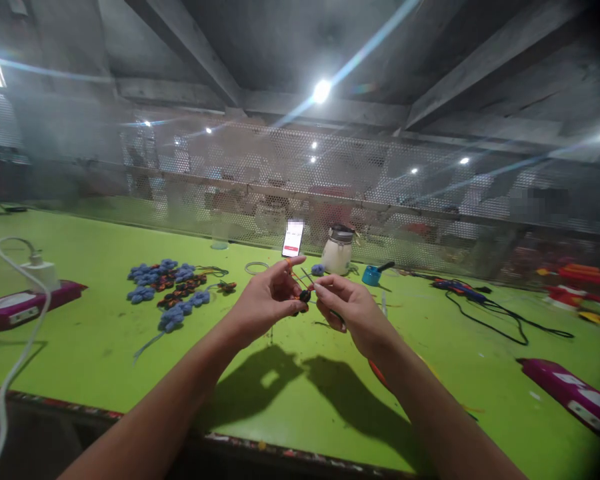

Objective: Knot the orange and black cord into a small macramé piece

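Lime-green desk (105, 373) spreads beneath both hands, giving them room to work. Left hand (270, 297) and right hand (349, 307) meet above it. Left of the grip lie blue and black-orange crochet flowers (173, 316), seemingly set aside within reach. Beyond it stand a pale jar (337, 252) and a phone (293, 239), screen turned for easy viewing, probably. The left thumb and fingers pinch a small black-and-orange crochet piece (305, 297), likely steadying it; the right fingertips press together beside it, on something too fine to identify.
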Demonstrator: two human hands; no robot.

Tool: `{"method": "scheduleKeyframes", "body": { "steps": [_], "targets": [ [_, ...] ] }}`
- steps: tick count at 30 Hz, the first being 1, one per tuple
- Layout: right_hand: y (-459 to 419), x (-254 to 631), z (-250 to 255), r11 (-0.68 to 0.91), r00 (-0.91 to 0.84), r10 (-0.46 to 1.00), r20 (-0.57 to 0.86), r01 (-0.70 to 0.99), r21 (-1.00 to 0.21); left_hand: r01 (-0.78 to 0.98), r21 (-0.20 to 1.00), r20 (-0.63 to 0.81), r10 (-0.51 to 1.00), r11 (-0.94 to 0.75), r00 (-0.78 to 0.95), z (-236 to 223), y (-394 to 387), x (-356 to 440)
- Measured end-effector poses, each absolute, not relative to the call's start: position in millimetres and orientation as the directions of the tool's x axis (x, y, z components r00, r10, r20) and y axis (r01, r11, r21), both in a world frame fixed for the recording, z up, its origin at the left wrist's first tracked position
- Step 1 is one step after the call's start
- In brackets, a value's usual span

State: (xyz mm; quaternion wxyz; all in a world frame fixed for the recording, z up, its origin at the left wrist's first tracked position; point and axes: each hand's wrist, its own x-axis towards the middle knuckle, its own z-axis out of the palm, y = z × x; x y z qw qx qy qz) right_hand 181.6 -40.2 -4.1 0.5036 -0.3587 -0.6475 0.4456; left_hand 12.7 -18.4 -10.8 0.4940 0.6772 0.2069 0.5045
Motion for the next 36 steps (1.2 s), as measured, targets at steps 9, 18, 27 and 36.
{"method": "scheduleKeyframes", "body": {
  "steps": [9, 18, 27, 36],
  "targets": [
    [-39, 180, -10, 0.206, -0.298, 0.926, 0.233, -0.119, -0.971, -0.14, 0.85, 0.515, 0.745, -0.508, 0.424, -18, -18, 19],
    [-33, 183, -13, 0.032, -0.424, 0.896, 0.129, -0.23, -0.973, -0.416, 0.899, 0.359, 0.777, -0.139, 0.517, -16, -22, 18],
    [-27, 187, -17, 0.17, -0.34, 0.917, 0.209, -0.141, -0.975, -0.321, 0.934, 0.3, 0.834, -0.157, 0.463, -17, -16, 18],
    [-32, 177, -16, 0.278, -0.219, 0.938, 0.268, 0.02, -0.96, -0.299, 0.945, 0.259, 0.858, -0.131, 0.444, -15, -18, 16]
  ]
}}
